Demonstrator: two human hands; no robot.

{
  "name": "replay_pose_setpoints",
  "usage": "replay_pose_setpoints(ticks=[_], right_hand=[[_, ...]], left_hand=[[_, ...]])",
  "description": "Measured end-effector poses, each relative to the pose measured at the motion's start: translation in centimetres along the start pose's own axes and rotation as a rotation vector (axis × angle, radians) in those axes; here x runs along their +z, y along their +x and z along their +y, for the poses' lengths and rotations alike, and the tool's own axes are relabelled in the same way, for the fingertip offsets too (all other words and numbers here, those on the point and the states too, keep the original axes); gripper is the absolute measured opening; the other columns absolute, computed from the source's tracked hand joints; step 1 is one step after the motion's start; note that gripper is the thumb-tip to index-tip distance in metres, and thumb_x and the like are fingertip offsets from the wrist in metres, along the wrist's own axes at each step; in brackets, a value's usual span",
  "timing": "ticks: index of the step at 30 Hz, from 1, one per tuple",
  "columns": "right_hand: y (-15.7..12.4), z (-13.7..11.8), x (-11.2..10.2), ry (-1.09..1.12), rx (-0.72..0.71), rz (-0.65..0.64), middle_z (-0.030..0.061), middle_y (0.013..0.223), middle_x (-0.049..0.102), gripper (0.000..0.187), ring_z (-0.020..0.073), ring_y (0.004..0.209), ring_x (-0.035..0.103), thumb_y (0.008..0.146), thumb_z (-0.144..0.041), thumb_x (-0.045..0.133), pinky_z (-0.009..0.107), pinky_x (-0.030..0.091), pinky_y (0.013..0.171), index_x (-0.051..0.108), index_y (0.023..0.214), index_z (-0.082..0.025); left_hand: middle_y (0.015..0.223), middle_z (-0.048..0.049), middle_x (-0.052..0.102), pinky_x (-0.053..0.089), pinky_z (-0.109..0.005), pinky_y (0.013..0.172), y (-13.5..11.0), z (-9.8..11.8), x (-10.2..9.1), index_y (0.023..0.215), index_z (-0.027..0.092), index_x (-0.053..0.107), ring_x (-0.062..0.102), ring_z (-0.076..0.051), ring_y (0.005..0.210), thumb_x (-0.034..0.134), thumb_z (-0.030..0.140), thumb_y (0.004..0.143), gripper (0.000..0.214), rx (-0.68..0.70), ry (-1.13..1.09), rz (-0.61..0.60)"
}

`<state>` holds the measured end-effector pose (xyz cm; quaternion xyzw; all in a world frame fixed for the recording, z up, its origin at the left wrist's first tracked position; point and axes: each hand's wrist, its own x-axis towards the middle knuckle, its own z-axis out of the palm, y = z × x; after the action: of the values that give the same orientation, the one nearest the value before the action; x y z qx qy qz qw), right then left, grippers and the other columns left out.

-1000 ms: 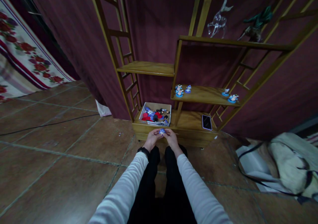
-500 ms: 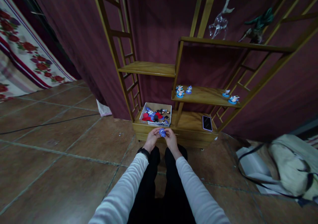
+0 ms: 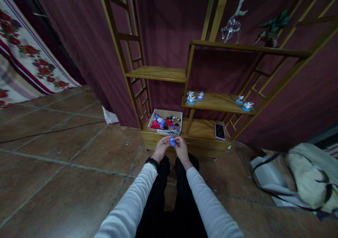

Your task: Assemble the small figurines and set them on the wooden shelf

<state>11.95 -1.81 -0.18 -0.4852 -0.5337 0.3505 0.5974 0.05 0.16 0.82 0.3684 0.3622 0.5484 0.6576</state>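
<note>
Between my two hands is a small purple figurine (image 3: 172, 141), held just in front of the shelf unit's base. My left hand (image 3: 161, 148) grips it from the left with its fingertips, and my right hand (image 3: 181, 149) pinches it from the right. The fingers partly cover it, so its finer shape is hard to make out. Just beyond my hands stands an open cardboard box (image 3: 153, 118) holding a jumble of purple, red and black figurine pieces (image 3: 165, 122).
Several small figurines (image 3: 191, 99) on blue or purple bases stand on the middle shelf (image 3: 216, 101). A phone (image 3: 220, 131) lies on the bottom board. Higher up are a clear glass deer (image 3: 232, 26) and a dark green statue (image 3: 273, 28). Bags (image 3: 303, 174) lie on the floor at right.
My hands stay in nearly the same place with the purple figurine, which looks slightly turned between the fingers. The camera view has shifted a little.
</note>
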Motion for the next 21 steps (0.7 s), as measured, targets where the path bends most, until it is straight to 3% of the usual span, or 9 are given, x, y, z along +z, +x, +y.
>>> replay_pose_setpoints(ticks=[15, 21], right_hand=[[0.4, 1.1, -0.5, -0.009, 0.028, -0.027, 0.0030, 0.093, 0.065, 0.018, 0.0177, 0.083, 0.063, 0.067, -0.020, 0.059, 0.031, 0.049, 0.079, 0.059, 0.085, -0.021], [0.7, 2.0, -0.4, 0.058, 0.130, -0.023, 0.0035, 0.091, 0.068, 0.023, 0.0185, 0.082, 0.063, 0.069, -0.029, 0.059, 0.033, 0.050, 0.078, 0.061, 0.091, -0.021]], left_hand=[[0.082, -0.0067, 0.070, 0.047, -0.026, 0.069, 0.0, -0.3, -0.4, 0.092, 0.014, 0.068, 0.062, -0.015, 0.072, 0.076, 0.006, 0.048, 0.045, -0.054, 0.026, -0.006], [0.082, -0.0064, 0.070, 0.049, -0.028, 0.073, -0.1, -0.2, -0.1, 0.097, 0.014, 0.066, 0.064, -0.014, 0.072, 0.079, 0.010, 0.051, 0.048, -0.121, -0.029, 0.017]])
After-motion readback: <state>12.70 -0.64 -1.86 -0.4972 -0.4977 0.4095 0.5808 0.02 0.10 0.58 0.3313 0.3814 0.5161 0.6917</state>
